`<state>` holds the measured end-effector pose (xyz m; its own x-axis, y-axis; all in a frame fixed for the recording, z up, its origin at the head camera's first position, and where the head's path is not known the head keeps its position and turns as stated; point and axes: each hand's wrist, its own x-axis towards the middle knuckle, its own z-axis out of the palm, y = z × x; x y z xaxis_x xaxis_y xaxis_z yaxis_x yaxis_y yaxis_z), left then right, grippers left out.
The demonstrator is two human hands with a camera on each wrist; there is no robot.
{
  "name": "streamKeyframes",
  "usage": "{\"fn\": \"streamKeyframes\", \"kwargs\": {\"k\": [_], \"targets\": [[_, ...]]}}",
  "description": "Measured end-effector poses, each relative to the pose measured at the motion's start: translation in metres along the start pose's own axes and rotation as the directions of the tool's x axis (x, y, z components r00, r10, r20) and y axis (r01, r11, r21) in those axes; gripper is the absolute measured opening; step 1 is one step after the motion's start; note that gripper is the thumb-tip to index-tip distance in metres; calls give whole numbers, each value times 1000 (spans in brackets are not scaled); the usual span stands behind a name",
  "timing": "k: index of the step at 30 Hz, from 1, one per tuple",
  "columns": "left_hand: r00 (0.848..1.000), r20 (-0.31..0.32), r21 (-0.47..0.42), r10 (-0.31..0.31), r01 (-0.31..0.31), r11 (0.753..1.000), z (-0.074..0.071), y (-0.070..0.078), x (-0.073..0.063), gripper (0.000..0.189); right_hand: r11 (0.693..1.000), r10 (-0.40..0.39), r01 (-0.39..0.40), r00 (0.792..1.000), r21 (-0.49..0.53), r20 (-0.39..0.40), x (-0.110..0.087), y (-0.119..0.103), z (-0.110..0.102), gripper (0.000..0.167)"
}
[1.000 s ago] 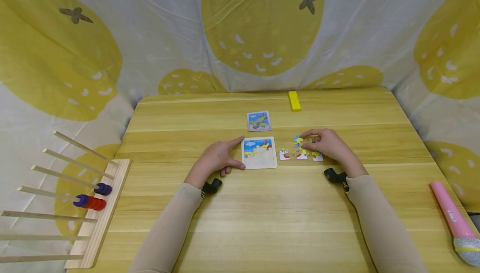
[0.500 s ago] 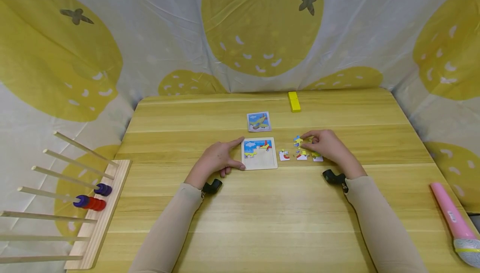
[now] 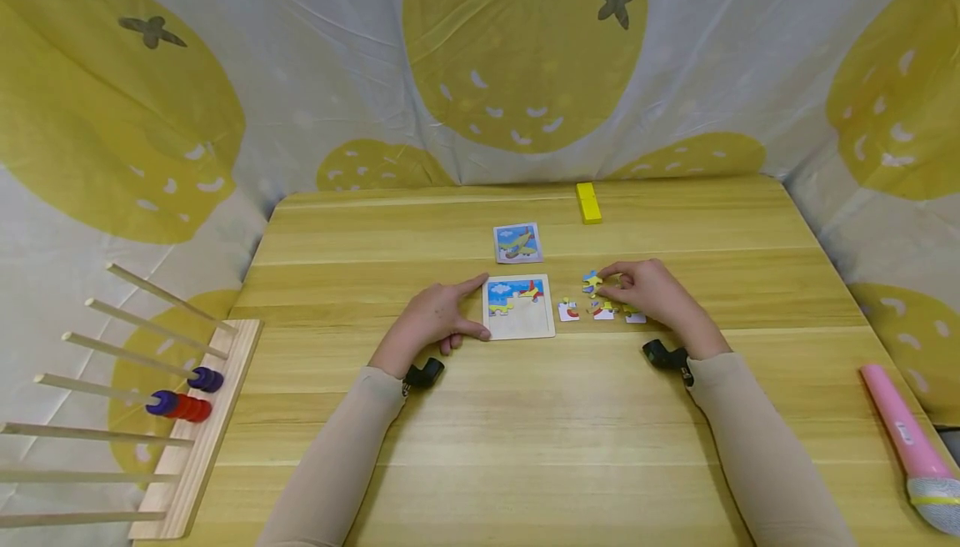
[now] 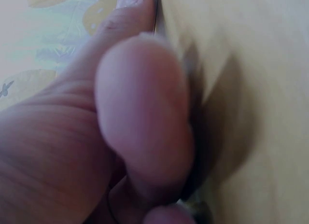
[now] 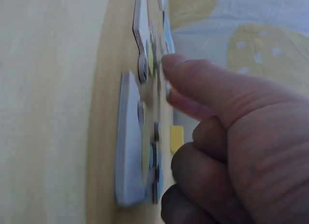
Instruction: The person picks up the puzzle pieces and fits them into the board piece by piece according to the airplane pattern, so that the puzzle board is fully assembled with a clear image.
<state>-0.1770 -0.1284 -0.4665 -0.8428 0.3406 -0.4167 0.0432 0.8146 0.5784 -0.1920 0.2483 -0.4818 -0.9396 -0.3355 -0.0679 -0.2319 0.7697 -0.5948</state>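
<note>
A square wooden puzzle tray [image 3: 528, 326] holds several joined pieces along its top and left, part of an airplane picture. My left hand [image 3: 431, 313] spans its left side, index finger touching the upper corner and thumb at the lower corner. Its other fingers are bent under. To the right, my right hand [image 3: 648, 288] pinches a blue-and-yellow jigsaw piece [image 3: 592, 282] between thumb and index finger. Below that piece lie more jigsaw pieces [image 3: 567, 311], white-edged with red and yellow. In the right wrist view a thick white-edged piece [image 5: 129, 147] stands out beside the curled fingers.
Behind the tray lies an airplane picture card [image 3: 517, 244]. A yellow block [image 3: 588, 203] is near the table's back edge. At left stands a wooden peg rack [image 3: 217, 388] with red and purple rings. A pink toy microphone [image 3: 900, 422] lies at right.
My right hand has shifted slightly left, carrying the blue-and-yellow jigsaw piece with it and uncovering more of the pieces below. The left hand and the tray stay put.
</note>
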Motion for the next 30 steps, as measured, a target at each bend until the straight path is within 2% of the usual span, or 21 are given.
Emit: {"fn": "streamKeyframes", "kwargs": {"k": [5, 10, 14, 20, 30], "targets": [[1000, 2, -2, -5, 5, 1000, 0, 0, -1, 107, 997, -74, 74, 997, 19, 22, 6, -25, 15, 30], [1000, 6, -13, -11, 11, 1000, -1, 0, -1, 107, 985, -174, 173, 984, 26, 46, 14, -58, 37, 29], [1000, 9, -7, -10, 10, 1000, -2, 1, -2, 105, 976, -218, 217, 974, 18, 59, 20, -75, 48, 31], [1000, 3, 11, 4, -4, 1000, -2, 1, -1, 104, 967, -245, 248, 968, -58, 58, 26, -84, 57, 30], [1000, 6, 16, 12, -12, 1000, -2, 1, 0, 106, 973, -220, 225, 972, -55, 84, 29, -85, 62, 33]]}}
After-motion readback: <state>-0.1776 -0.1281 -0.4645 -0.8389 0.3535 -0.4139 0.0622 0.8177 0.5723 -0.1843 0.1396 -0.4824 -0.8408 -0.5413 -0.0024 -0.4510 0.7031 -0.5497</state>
